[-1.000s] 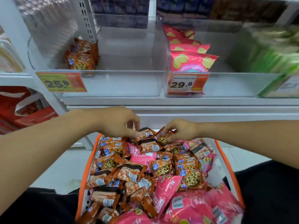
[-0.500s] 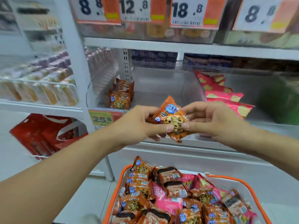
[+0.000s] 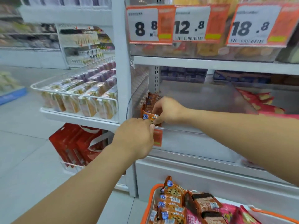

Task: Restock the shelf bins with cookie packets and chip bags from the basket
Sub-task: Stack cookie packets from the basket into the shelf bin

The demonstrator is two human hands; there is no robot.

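head view: both hands meet at the front lip of the clear bin (image 3: pixel 186 139), at its left end. the left hand (image 3: pixel 135 136) and right hand (image 3: pixel 168 111) each have a closed grip on one orange cookie packet (image 3: pixel 149 117), pinched between fingers and thumb just over the rim, touching the packets (image 3: pixel 149 102) stacked in the bin's left corner. the basket (image 3: pixel 153 191) sits below, holding cookie packets and pink chip bags (image 3: pixel 233 214).
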